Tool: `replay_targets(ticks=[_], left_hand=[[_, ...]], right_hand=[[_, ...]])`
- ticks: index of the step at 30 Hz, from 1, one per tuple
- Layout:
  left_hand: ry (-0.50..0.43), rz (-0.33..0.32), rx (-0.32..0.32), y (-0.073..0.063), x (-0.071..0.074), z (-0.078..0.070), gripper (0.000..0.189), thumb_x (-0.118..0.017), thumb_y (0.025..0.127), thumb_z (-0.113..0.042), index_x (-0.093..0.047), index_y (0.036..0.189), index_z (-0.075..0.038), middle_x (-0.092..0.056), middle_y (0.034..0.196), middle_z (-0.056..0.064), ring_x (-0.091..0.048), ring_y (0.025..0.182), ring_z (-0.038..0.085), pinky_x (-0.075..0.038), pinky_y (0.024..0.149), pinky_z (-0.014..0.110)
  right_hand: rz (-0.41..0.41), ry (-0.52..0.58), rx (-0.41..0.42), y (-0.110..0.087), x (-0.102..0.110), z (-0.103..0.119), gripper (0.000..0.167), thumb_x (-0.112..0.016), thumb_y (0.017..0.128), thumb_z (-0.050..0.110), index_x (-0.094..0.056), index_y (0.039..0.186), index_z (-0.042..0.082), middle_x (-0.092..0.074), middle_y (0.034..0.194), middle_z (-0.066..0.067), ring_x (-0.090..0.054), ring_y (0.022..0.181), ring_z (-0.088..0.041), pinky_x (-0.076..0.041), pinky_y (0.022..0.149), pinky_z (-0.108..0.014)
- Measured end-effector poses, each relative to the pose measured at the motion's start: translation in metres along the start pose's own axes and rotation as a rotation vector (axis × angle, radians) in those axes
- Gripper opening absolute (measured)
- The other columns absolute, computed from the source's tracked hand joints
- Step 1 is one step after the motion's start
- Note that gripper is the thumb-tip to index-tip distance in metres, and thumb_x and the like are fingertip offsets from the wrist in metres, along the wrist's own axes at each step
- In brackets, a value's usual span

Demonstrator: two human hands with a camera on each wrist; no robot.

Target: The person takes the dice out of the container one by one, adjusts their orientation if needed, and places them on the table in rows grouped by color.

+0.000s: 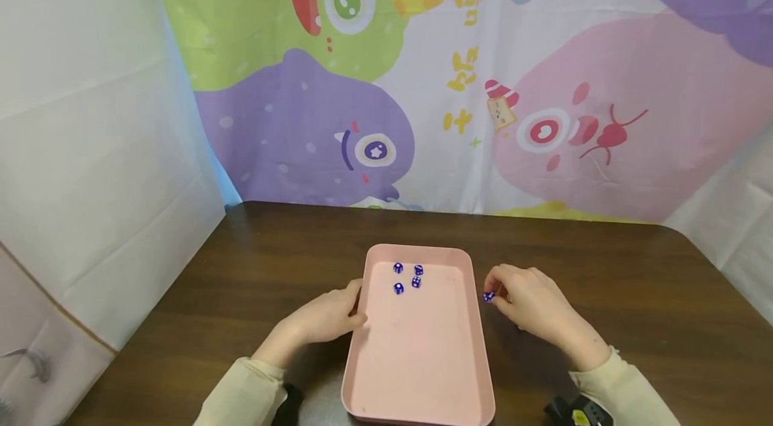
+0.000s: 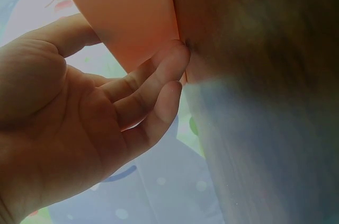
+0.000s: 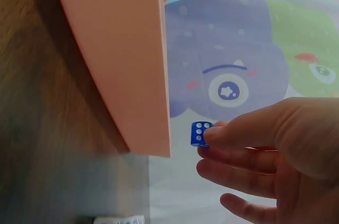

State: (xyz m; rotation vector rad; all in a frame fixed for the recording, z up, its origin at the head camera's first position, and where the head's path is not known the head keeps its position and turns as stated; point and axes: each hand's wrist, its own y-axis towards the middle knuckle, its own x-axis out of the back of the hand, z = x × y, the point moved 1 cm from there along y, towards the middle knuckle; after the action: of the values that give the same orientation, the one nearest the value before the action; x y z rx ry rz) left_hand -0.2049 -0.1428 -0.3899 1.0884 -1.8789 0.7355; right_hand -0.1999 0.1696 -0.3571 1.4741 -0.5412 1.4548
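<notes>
A pink rectangular tray (image 1: 423,352) lies on the table with its long side running away from me. Several blue dice (image 1: 416,282) with white pips sit in its far part. My left hand (image 1: 331,314) grips the tray's left wall, thumb over the rim; the left wrist view has the fingers (image 2: 168,68) against the outside of the wall, near its bottom edge. Just off the tray's right side, my right hand (image 1: 531,298) pinches another blue die (image 3: 199,134) between thumb and fingers. Six pips show on one face of that die in the right wrist view.
The dark wooden table (image 1: 290,231) extends to both sides of the tray. Behind it hangs a cartoon-printed curtain (image 1: 447,178), with white cloth (image 1: 109,111) at the left. A small white printed item (image 3: 119,220) shows at the right wrist view's bottom edge.
</notes>
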Motion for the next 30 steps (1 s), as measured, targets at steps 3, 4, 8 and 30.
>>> replay_targets(ticks=[3,4,8,30], left_hand=[[0.005,0.0,0.002,0.001,0.0,0.0,0.057,-0.055,0.086,-0.018,-0.033,0.132,0.007,-0.061,0.102,0.017,-0.055,0.077,0.015,-0.045,0.072,0.037],[0.005,0.0,0.003,0.001,0.0,0.0,0.057,-0.055,0.086,-0.018,-0.033,0.131,0.007,-0.062,0.101,0.017,-0.055,0.076,0.015,-0.045,0.072,0.037],[0.002,-0.004,0.009,0.002,0.0,0.0,0.057,-0.055,0.085,-0.018,-0.033,0.131,0.007,-0.061,0.102,0.017,-0.055,0.077,0.015,-0.045,0.073,0.038],[-0.005,-0.001,-0.001,0.002,-0.001,-0.001,0.059,-0.055,0.085,-0.016,-0.031,0.133,0.008,-0.061,0.1,0.017,-0.054,0.075,0.015,-0.045,0.071,0.036]], right_hand=[[0.027,0.0,-0.022,-0.002,0.002,-0.003,0.016,-0.07,0.073,0.012,-0.059,0.08,0.022,-0.057,0.074,0.012,-0.05,0.058,0.0,-0.04,0.056,-0.024],[0.034,0.001,-0.024,-0.003,0.002,-0.004,0.016,-0.07,0.073,0.012,-0.06,0.082,0.021,-0.057,0.075,0.012,-0.051,0.059,0.0,-0.041,0.056,-0.024],[0.042,-0.024,-0.01,-0.005,0.003,-0.008,0.015,-0.069,0.074,0.013,-0.063,0.083,0.022,-0.057,0.077,0.013,-0.052,0.06,0.001,-0.041,0.056,-0.024],[0.137,-0.071,-0.06,-0.03,-0.002,-0.03,0.019,-0.069,0.065,0.011,-0.058,0.074,0.023,-0.051,0.074,0.012,-0.042,0.057,-0.007,-0.036,0.052,-0.028]])
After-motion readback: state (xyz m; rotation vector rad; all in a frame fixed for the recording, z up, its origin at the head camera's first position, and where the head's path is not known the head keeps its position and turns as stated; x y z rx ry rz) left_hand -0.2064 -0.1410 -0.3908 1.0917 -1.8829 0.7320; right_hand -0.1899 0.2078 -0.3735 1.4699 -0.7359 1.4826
